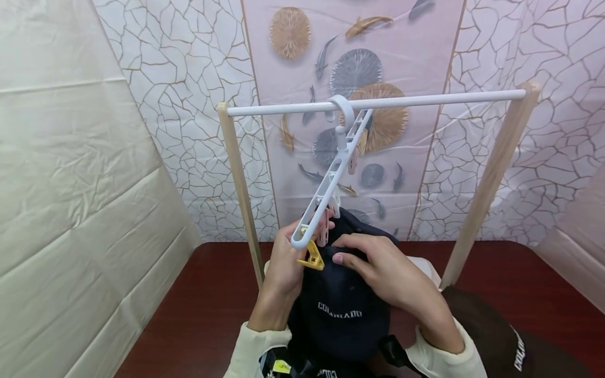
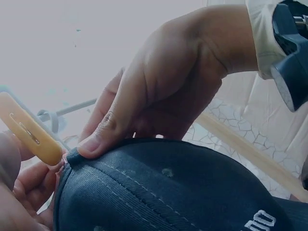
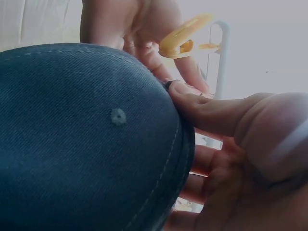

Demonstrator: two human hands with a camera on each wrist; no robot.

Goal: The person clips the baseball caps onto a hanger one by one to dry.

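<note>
A navy cap [image 1: 347,289] with white COLORADO lettering hangs below the near end of a white clip hanger [image 1: 326,188]. My right hand [image 1: 389,270] pinches the cap's upper edge between thumb and fingers, as the right wrist view also shows. Beside it, my left hand [image 1: 283,262] is at the pink clip [image 1: 323,233], fingers curled round it; its thumb is mostly hidden. The clip meets the cap's edge, but its grip on the fabric is hidden. A yellow clip [image 1: 312,257] dangles from the hanger's tip, close to the left hand.
The hanger hooks over a white rod [image 1: 449,98] between wooden posts [image 1: 491,184]. More clips hang farther along it, including a white one [image 1: 334,202]. A brown cap [image 1: 491,336] lies at right on the dark red table [image 1: 189,315]; another dark cap shows partly at the bottom.
</note>
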